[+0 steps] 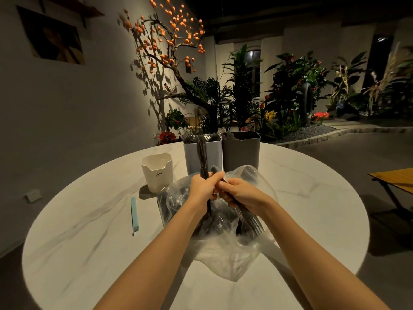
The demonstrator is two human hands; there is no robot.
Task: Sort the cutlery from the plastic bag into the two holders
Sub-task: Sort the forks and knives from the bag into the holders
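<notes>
A clear plastic bag (223, 249) lies crumpled on the round table, dark cutlery showing through it. Above the bag, my left hand (202, 186) is shut on a bundle of dark cutlery (202, 153) that stands upright, its ends reaching in front of the light grey holder (190, 155). My right hand (241, 192) is shut on several dark forks (251, 222), tines pointing down over the bag. The two hands touch. A dark grey holder (241, 151) stands right of the light one; both hold some cutlery.
A small white cup-like holder (157, 173) stands left of the bag. A light blue strip (134, 217) lies flat on the white marble table (89, 253). A wooden table (397, 177) is off to the right. Plants fill the background.
</notes>
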